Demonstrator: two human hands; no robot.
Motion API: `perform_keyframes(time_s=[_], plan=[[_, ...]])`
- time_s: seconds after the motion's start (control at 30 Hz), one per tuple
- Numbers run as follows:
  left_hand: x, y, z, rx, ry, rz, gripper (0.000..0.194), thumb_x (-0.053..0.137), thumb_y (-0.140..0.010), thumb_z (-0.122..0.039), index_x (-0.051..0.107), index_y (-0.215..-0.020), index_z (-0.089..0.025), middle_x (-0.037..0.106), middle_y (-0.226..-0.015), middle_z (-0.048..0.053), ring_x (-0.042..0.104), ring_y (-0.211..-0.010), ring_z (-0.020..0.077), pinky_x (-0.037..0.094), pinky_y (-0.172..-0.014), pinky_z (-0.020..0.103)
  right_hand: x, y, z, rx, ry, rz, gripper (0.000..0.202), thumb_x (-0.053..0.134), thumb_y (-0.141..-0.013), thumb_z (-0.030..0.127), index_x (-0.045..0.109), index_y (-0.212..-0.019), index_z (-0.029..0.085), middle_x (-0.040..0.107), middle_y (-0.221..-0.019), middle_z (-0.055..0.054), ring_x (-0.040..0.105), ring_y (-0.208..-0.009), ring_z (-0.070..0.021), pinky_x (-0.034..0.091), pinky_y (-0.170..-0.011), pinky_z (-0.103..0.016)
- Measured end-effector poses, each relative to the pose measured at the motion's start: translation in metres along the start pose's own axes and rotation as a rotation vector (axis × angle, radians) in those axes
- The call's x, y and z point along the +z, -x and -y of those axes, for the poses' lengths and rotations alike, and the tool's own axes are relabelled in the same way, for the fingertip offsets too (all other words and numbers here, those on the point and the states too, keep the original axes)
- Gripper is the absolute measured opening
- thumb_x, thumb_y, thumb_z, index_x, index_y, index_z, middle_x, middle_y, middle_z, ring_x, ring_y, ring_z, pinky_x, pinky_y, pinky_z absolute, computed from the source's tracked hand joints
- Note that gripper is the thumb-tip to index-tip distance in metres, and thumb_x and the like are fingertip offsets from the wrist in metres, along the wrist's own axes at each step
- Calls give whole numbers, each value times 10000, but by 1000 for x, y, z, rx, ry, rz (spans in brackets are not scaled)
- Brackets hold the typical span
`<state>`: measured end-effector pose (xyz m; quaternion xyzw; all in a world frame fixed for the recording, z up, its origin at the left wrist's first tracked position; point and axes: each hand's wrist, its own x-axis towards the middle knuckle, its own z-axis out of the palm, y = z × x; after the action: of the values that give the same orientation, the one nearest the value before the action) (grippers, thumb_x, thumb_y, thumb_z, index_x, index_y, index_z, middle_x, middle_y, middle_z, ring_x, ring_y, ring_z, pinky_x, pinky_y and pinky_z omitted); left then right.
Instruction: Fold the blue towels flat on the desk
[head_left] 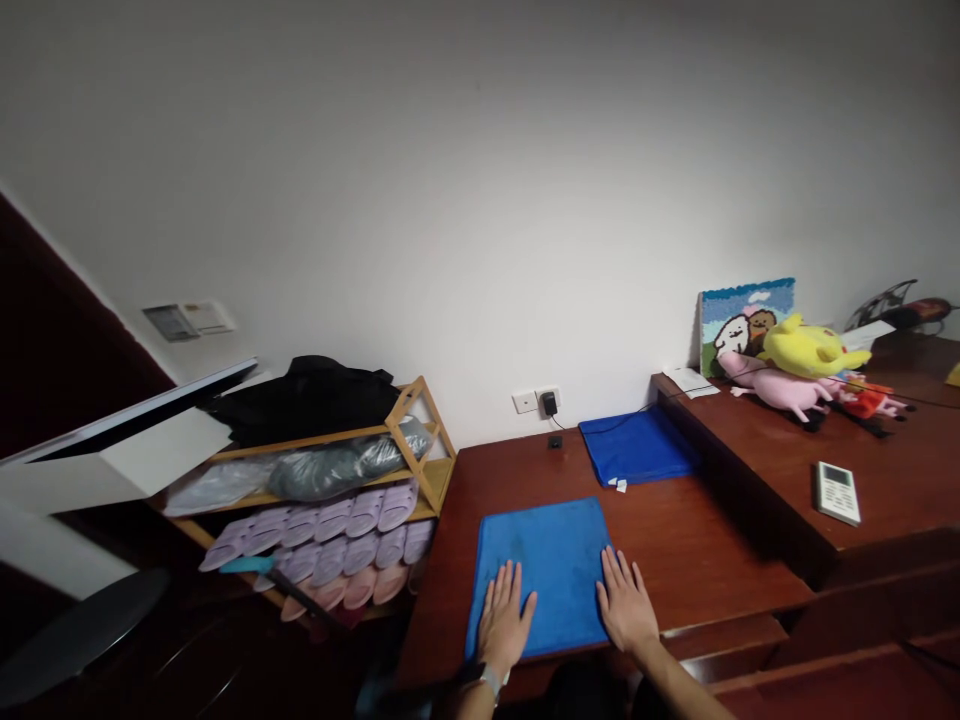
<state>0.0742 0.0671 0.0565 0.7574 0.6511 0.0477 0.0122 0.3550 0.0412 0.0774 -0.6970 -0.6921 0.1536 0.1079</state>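
Note:
A light blue cloth (559, 570) lies spread flat near the front of the brown wooden desk (517, 470). My left hand (505, 622) rests flat on its left side, fingers stretched out. On the right edge of the cloth lies my right hand (627, 606), palm down with the fingers extended and slightly apart. Neither hand holds anything. Behind, a darker blue cloth (637, 448) with a small white tag lies folded or stacked by the wall.
A raised desk section (795, 480) on the right bears a calculator-like device (837, 492), plush toys (780, 385) and a dog picture (746, 320). Left stands a wooden rack (442, 490) with several slippers (330, 520) and a black bag (307, 400). A black plug (549, 403) sits in the wall socket.

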Motion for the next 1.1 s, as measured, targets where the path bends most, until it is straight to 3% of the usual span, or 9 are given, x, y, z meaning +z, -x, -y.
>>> perform_keyframes(time_s=[0.1, 0.2, 0.4, 0.57, 0.73, 0.97, 1.03, 1.1], plan=[[1, 7, 33, -81, -28, -30, 716, 283, -1049, -571, 291, -1646, -175, 281, -1717, 102, 255, -1595, 265, 275, -1297, 508, 1, 0, -1, 0, 0, 5, 684, 184, -1035, 461, 229, -1658, 182, 173, -1731, 7, 119, -1622, -238, 73, -1318, -483], [3, 12, 44, -106, -37, -69, 697, 275, -1051, -555, 294, -1649, -197, 306, -1715, 100, 261, -1595, 268, 290, -1287, 508, 3, -1, -2, 6, 4, 4, 686, 194, -1033, 462, 230, -1658, 183, 169, -1732, 4, 132, -1620, -237, 81, -1316, -484], [6, 15, 39, -107, -9, -104, 726, 257, -1052, -580, 305, -1643, -161, 299, -1717, 115, 270, -1593, 257, 282, -1291, 482, 9, -3, -3, 12, 52, 11, 689, 194, -1035, 470, 239, -1657, 176, 186, -1732, -4, 143, -1618, -235, 85, -1316, -472], [14, 15, 44, -88, -8, -174, 701, 266, -1053, -576, 300, -1647, -204, 356, -1702, 99, 300, -1584, 264, 301, -1281, 502, 1, -22, -1, 37, 49, 29, 697, 162, -1038, 480, 225, -1660, 172, 205, -1733, -13, 166, -1614, -235, 113, -1311, -473], [15, 16, 45, -84, -19, -163, 699, 262, -1053, -585, 306, -1646, -216, 353, -1701, 83, 300, -1583, 273, 309, -1281, 501, -5, -44, -3, 15, 37, 5, 694, 177, -1037, 449, 244, -1655, 141, 235, -1728, -39, 178, -1611, -235, 134, -1310, -462], [17, 13, 53, -82, -53, -134, 692, 281, -1048, -565, 340, -1633, -201, 370, -1692, 92, 315, -1577, 283, 313, -1279, 516, 3, -46, -7, -1, 10, -22, 689, 188, -1034, 441, 256, -1652, 144, 231, -1727, -33, 165, -1614, -234, 98, -1315, -454], [16, 8, 47, -84, -69, -151, 677, 282, -1050, -529, 342, -1632, -189, 379, -1686, 101, 327, -1572, 279, 297, -1285, 519, 2, -46, -6, 0, 0, -13, 684, 194, -1033, 436, 249, -1654, 153, 218, -1729, -24, 156, -1615, -227, 89, -1315, -451], [13, 0, 28, -89, -73, -186, 656, 269, -1056, -467, 318, -1639, -171, 347, -1699, 105, 313, -1578, 273, 281, -1294, 510, -1, -46, -5, 3, -8, -6, 683, 201, -1033, 434, 242, -1655, 157, 209, -1731, -17, 145, -1618, -223, 77, -1316, -447]])
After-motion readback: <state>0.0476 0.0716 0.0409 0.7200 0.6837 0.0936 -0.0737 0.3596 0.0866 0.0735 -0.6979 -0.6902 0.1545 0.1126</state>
